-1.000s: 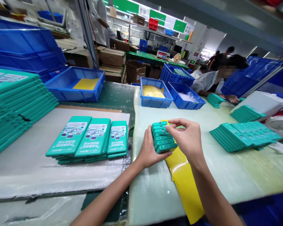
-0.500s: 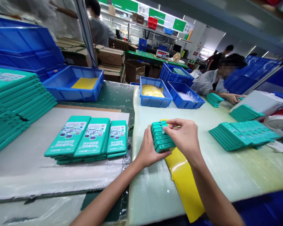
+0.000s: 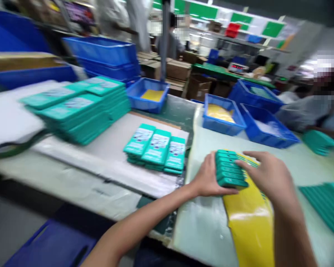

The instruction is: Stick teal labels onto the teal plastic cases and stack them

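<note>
My left hand (image 3: 207, 177) is closed around a stack of thin teal plastic cases (image 3: 230, 170), its thumb along the lower edge and its fingers on the left side. Small dark openings show along the ends of the cases. To the right of the stack is my right hand (image 3: 268, 176), thumb and forefinger apart and nothing visible between them. Its thumb tip is close to the cases; blur hides whether it touches them. Beneath both hands lies a long yellow sheet (image 3: 252, 226) on the pale table mat (image 3: 203, 226).
Printed teal cases (image 3: 158, 148) lie in short piles left of my hands, with a taller stack (image 3: 83, 107) beyond. Blue bins hold yellow pieces (image 3: 219, 113) and clear plastic bits (image 3: 267, 128). More teal cases (image 3: 327, 202) lie right. A blurred person (image 3: 308, 111) sits across the table.
The view has swung left, so things appear farther right. My right hand has drawn back from the held stack and its fingers have spread. My left hand still holds the stack.
</note>
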The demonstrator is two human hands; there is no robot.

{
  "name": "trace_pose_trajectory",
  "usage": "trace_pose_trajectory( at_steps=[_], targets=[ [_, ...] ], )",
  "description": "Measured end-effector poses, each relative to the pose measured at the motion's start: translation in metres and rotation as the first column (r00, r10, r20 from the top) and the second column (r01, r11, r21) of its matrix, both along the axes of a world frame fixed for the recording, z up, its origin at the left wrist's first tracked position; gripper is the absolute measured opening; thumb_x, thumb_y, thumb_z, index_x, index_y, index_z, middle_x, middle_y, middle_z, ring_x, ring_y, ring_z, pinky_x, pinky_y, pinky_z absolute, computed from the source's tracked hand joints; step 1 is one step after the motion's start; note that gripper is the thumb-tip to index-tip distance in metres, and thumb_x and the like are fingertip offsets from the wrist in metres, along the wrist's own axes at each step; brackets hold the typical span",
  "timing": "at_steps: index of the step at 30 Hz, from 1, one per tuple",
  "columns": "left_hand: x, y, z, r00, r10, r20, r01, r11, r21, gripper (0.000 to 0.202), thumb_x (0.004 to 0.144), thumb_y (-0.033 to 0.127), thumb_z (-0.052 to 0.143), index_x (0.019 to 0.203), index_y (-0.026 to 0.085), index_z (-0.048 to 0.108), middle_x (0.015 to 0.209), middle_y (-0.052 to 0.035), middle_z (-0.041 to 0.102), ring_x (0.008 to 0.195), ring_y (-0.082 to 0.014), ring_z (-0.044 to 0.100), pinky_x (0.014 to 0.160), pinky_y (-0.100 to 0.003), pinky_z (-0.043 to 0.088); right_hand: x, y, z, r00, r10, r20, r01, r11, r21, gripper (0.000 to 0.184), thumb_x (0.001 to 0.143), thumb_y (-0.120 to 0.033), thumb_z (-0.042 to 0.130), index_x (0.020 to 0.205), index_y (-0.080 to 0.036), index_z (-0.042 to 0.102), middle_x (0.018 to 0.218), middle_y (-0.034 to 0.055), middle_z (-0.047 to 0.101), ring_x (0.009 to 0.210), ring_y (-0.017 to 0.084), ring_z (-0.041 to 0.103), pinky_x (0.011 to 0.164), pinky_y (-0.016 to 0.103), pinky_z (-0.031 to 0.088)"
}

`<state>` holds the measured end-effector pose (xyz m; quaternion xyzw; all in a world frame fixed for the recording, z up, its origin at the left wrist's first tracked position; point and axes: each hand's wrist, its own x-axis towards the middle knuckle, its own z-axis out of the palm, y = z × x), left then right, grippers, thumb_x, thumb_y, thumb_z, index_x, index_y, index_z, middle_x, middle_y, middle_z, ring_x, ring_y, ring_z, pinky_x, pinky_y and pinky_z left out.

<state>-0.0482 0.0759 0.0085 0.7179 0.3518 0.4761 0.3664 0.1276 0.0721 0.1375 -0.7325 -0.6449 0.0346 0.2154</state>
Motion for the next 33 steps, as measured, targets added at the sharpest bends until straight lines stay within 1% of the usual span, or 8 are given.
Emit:
trace_pose_trajectory(
  at_steps=[4, 9, 13, 17, 20, 25, 29, 33],
  targets=[
    [0.003, 0.004, -0.002, 0.998, 0.057, -0.035, -0.058, 0.998, -0.033, 0.140, 0.055, 0.076, 0.104, 0.162, 0.013, 0.038, 0.151, -0.0240, 0.052, 0.144, -0.0479, 0.055, 0.127, -0.068, 0.047, 0.033, 0.027, -0.029, 0.934, 0.127, -0.333, -0.224, 0.935, -0.273, 0.056, 0.072, -0.074, 0.072, 0.084, -0.023, 0.091, 0.102, 0.0190, 0.086, 0.096, 0.048, 0.080, 0.082, 0.057, 0.060],
    [0.001, 0.001, -0.001, 0.999, 0.045, -0.016, -0.045, 0.998, -0.035, 0.143, 0.057, 0.076, 0.104, 0.166, 0.015, 0.034, 0.155, -0.0241, 0.050, 0.149, -0.0475, 0.051, 0.130, -0.067, 0.044, 0.035, 0.020, -0.030, 0.851, 0.041, -0.523, -0.210, 0.940, -0.269, 0.059, 0.068, -0.077, 0.076, 0.081, -0.021, 0.091, 0.097, 0.0171, 0.086, 0.089, 0.044, 0.081, 0.082, 0.053, 0.065],
    [-0.004, 0.002, -0.003, 0.999, 0.024, -0.029, -0.026, 0.997, -0.079, 0.155, 0.062, 0.079, 0.099, 0.173, 0.013, 0.014, 0.171, -0.0308, 0.031, 0.164, -0.0523, 0.032, 0.137, -0.073, 0.029, 0.019, 0.008, -0.017, 0.773, 0.115, -0.624, -0.295, 0.936, -0.194, 0.065, 0.064, -0.074, 0.085, 0.090, -0.015, 0.090, 0.098, 0.0150, 0.085, 0.094, 0.036, 0.079, 0.089, 0.046, 0.065],
    [-0.005, 0.009, -0.008, 0.999, 0.000, -0.033, -0.002, 0.997, -0.073, 0.152, 0.070, 0.081, 0.092, 0.174, 0.013, 0.005, 0.175, -0.0315, 0.025, 0.169, -0.0513, 0.025, 0.139, -0.072, 0.023, 0.013, 0.006, -0.019, 0.614, 0.021, -0.789, -0.249, 0.954, -0.168, 0.076, 0.059, -0.082, 0.088, 0.086, -0.011, 0.086, 0.091, 0.0145, 0.082, 0.083, 0.025, 0.075, 0.079, 0.037, 0.065],
    [-0.007, 0.011, -0.010, 0.999, 0.001, -0.042, -0.002, 0.999, -0.043, 0.146, 0.074, 0.081, 0.090, 0.174, 0.015, 0.007, 0.175, -0.0305, 0.026, 0.169, -0.0511, 0.025, 0.139, -0.071, 0.026, 0.020, 0.009, -0.024, 0.542, 0.063, -0.838, -0.306, 0.944, -0.126, 0.069, 0.060, -0.071, 0.095, 0.092, -0.011, 0.085, 0.095, 0.0140, 0.083, 0.084, 0.023, 0.076, 0.079, 0.033, 0.064],
    [-0.010, 0.016, -0.011, 0.998, 0.027, -0.055, -0.027, 1.000, 0.000, 0.143, 0.076, 0.081, 0.087, 0.176, 0.017, 0.008, 0.171, -0.0286, 0.035, 0.166, -0.0501, 0.035, 0.135, -0.068, 0.034, 0.061, 0.035, -0.032, 0.824, -0.057, -0.563, 0.003, 0.995, -0.097, 0.037, 0.102, -0.039, 0.063, 0.105, -0.009, 0.085, 0.103, 0.0150, 0.085, 0.094, 0.024, 0.081, 0.085, 0.031, 0.062],
    [-0.010, 0.017, -0.010, 0.994, 0.041, -0.096, -0.042, 0.999, -0.004, 0.141, 0.079, 0.083, 0.084, 0.176, 0.016, 0.006, 0.170, -0.0288, 0.037, 0.165, -0.0491, 0.037, 0.135, -0.067, 0.036, 0.082, 0.047, -0.061, 0.919, -0.225, -0.325, 0.167, 0.966, -0.196, 0.019, 0.091, -0.009, 0.070, 0.076, -0.011, 0.083, 0.088, 0.0157, 0.084, 0.096, 0.030, 0.081, 0.083, 0.032, 0.055],
    [-0.010, 0.017, -0.007, 0.992, 0.059, -0.110, -0.059, 0.998, -0.002, 0.141, 0.079, 0.086, 0.081, 0.175, 0.014, 0.007, 0.168, -0.0293, 0.038, 0.164, -0.0486, 0.039, 0.134, -0.066, 0.038, 0.069, 0.041, -0.097, 0.956, -0.241, -0.167, 0.190, 0.943, -0.274, 0.014, 0.092, -0.009, 0.076, 0.081, -0.013, 0.085, 0.097, 0.0152, 0.085, 0.102, 0.029, 0.079, 0.084, 0.030, 0.050]
  ],
)
